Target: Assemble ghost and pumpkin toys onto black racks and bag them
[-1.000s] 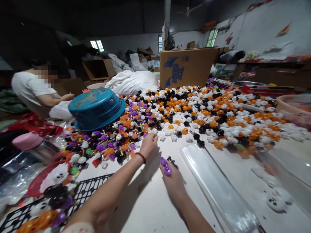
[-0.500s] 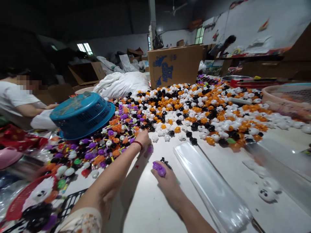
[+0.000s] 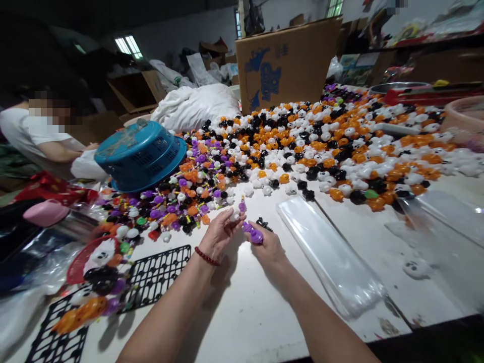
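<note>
One ghost toy (image 3: 101,255) in red basket (image 3: 74,268); right fingers (image 3: 269,236) hold purple toy (image 3: 256,236).

Wearer's own body, head view: two bare hands, left hand (image 3: 217,234) and right hand (image 3: 269,247), five-fingered, ungloved; nails too small to make out; left wrist carries a bracelet (image 3: 207,257), dark red, a single row of small round beads, close-fitting, seemingly even in size, slight gloss; left forearm (image 3: 170,307) and right forearm (image 3: 325,315) both bare down to the frame's lower edge, narrow at wrist, broader toward elbow.
</note>
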A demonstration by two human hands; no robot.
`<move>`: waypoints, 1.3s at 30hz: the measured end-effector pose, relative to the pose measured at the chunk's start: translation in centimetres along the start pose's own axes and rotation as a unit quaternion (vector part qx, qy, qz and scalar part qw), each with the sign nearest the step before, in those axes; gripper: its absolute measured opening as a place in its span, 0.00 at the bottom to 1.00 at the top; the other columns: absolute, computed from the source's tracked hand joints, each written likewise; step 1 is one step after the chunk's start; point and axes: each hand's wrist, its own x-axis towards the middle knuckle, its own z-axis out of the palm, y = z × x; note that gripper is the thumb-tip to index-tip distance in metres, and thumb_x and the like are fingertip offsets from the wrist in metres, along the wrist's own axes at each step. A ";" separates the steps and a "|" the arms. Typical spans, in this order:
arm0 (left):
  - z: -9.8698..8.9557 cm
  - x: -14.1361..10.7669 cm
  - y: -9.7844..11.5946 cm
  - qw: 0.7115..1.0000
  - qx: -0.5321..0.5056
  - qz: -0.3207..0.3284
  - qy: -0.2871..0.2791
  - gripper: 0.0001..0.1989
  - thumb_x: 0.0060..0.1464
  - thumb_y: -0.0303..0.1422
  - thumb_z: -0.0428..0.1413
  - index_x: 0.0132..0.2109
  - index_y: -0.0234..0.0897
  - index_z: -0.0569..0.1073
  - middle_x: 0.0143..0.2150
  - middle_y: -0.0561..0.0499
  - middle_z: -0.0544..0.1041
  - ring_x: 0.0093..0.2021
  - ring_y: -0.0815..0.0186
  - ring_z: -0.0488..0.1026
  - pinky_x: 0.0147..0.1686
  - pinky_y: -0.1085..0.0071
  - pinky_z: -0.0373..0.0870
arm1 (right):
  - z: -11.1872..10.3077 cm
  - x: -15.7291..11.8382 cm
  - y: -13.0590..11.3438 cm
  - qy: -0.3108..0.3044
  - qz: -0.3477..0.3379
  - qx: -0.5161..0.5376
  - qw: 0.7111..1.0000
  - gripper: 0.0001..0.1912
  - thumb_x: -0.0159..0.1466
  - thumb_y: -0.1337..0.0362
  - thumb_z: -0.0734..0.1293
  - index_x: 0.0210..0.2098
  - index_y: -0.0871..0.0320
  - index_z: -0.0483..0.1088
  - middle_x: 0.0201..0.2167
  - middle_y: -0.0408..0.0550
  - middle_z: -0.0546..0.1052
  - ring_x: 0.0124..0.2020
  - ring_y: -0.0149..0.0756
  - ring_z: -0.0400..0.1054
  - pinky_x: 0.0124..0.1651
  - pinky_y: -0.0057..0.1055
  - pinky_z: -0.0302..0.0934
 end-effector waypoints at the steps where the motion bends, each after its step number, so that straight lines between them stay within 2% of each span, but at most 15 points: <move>1: 0.0 -0.6 -0.3 0.999 -0.045 -0.020 0.008 0.09 0.55 0.35 0.59 0.41 0.35 0.71 0.37 0.45 0.79 0.42 0.62 0.79 0.37 0.70 0.78 | 0.0 0.0 0.0 -0.011 -0.011 0.002 1.000 0.18 0.66 0.58 0.62 0.52 0.54 0.74 0.40 0.48 0.80 0.38 0.39 0.72 0.42 0.32 0.64; 3: 0.1 -1.5 -0.9 0.997 -0.074 -0.032 0.015 0.09 0.55 0.34 0.59 0.43 0.36 0.71 0.39 0.45 0.80 0.41 0.62 0.79 0.35 0.71 0.77 | 0.0 0.0 0.2 -0.027 -0.029 0.002 0.999 0.18 0.66 0.58 0.63 0.53 0.54 0.74 0.44 0.49 0.80 0.43 0.41 0.73 0.46 0.34 0.65; 6: 0.4 -2.2 -1.5 0.998 -0.055 -0.012 0.013 0.11 0.54 0.36 0.60 0.42 0.36 0.71 0.39 0.45 0.80 0.40 0.63 0.79 0.36 0.69 0.76 | 0.1 0.1 0.8 -0.026 -0.034 -0.020 0.999 0.18 0.65 0.58 0.64 0.53 0.55 0.74 0.47 0.50 0.79 0.48 0.44 0.72 0.50 0.37 0.64; 10: 0.6 -2.9 -2.1 0.999 -0.033 0.030 -0.004 0.18 0.48 0.39 0.65 0.41 0.36 0.70 0.38 0.47 0.80 0.39 0.65 0.78 0.41 0.70 0.74 | 0.0 0.1 1.2 -0.038 -0.043 -0.061 0.996 0.16 0.65 0.61 0.63 0.49 0.55 0.75 0.44 0.51 0.79 0.46 0.43 0.72 0.50 0.36 0.64; 13: 0.2 -3.1 -2.5 0.997 0.014 0.077 -0.021 0.19 0.48 0.40 0.65 0.42 0.36 0.69 0.37 0.49 0.78 0.38 0.66 0.77 0.43 0.69 0.72 | -0.4 -0.1 0.9 -0.062 -0.042 -0.079 0.994 0.15 0.65 0.64 0.62 0.48 0.54 0.76 0.40 0.49 0.79 0.42 0.41 0.71 0.46 0.34 0.63; 17: -0.7 -3.1 -2.8 0.981 0.144 0.130 -0.015 0.14 0.54 0.42 0.60 0.39 0.38 0.68 0.33 0.53 0.74 0.34 0.68 0.72 0.38 0.71 0.69 | -1.2 -0.5 0.1 -0.089 -0.022 -0.075 0.993 0.14 0.64 0.68 0.60 0.42 0.54 0.76 0.36 0.46 0.77 0.37 0.37 0.69 0.40 0.31 0.61; 21: -0.9 -2.9 -3.7 0.951 0.280 0.130 0.016 0.17 0.60 0.49 0.51 0.35 0.40 0.64 0.27 0.56 0.66 0.28 0.69 0.65 0.32 0.71 0.65 | -0.9 -0.8 -0.1 -0.091 -0.030 -0.061 0.994 0.14 0.62 0.72 0.59 0.36 0.55 0.75 0.34 0.45 0.76 0.36 0.36 0.68 0.40 0.31 0.59; 26: -0.1 -3.7 -6.0 0.938 0.317 0.119 0.076 0.19 0.63 0.51 0.44 0.33 0.42 0.60 0.27 0.56 0.63 0.29 0.68 0.62 0.31 0.71 0.63 | 0.8 -1.3 1.1 -0.066 -0.052 -0.090 0.992 0.11 0.59 0.73 0.59 0.32 0.58 0.72 0.30 0.47 0.74 0.33 0.36 0.67 0.38 0.31 0.58; 29: -0.1 -4.0 -6.3 0.918 0.370 0.125 0.068 0.19 0.64 0.51 0.41 0.34 0.42 0.61 0.27 0.55 0.63 0.29 0.66 0.63 0.30 0.70 0.62 | 1.2 -1.3 1.8 -0.052 -0.051 -0.123 0.990 0.10 0.58 0.74 0.59 0.30 0.58 0.70 0.28 0.46 0.72 0.30 0.36 0.65 0.36 0.31 0.58; 31: -0.5 -3.6 -5.6 0.892 0.428 0.139 0.047 0.19 0.65 0.50 0.41 0.35 0.42 0.63 0.27 0.53 0.65 0.29 0.65 0.64 0.32 0.68 0.63 | 1.2 -1.1 2.1 -0.060 -0.060 -0.150 0.985 0.12 0.59 0.75 0.58 0.32 0.58 0.71 0.29 0.47 0.72 0.31 0.36 0.65 0.37 0.31 0.59; 33: -0.7 -2.3 -4.3 0.866 0.474 0.155 0.038 0.17 0.65 0.47 0.44 0.34 0.41 0.65 0.28 0.51 0.66 0.32 0.63 0.67 0.36 0.66 0.64 | 0.9 -0.8 2.4 -0.060 -0.085 -0.194 0.975 0.15 0.61 0.75 0.56 0.38 0.59 0.72 0.33 0.50 0.74 0.36 0.39 0.65 0.41 0.34 0.61; 36: -0.2 0.7 -2.6 0.839 0.511 0.179 0.060 0.13 0.63 0.42 0.47 0.34 0.39 0.66 0.33 0.48 0.68 0.39 0.59 0.68 0.44 0.63 0.64 | 0.6 -0.4 2.9 0.000 -0.138 -0.262 0.955 0.20 0.66 0.73 0.56 0.54 0.63 0.69 0.47 0.59 0.74 0.48 0.47 0.63 0.51 0.44 0.62; 39: 1.2 4.2 -1.6 0.798 0.558 0.215 0.082 0.11 0.60 0.40 0.52 0.42 0.37 0.66 0.44 0.43 0.70 0.48 0.56 0.67 0.50 0.61 0.62 | 0.3 -0.2 3.5 0.069 -0.175 -0.287 0.939 0.24 0.67 0.72 0.56 0.62 0.63 0.62 0.59 0.61 0.67 0.59 0.51 0.57 0.59 0.49 0.60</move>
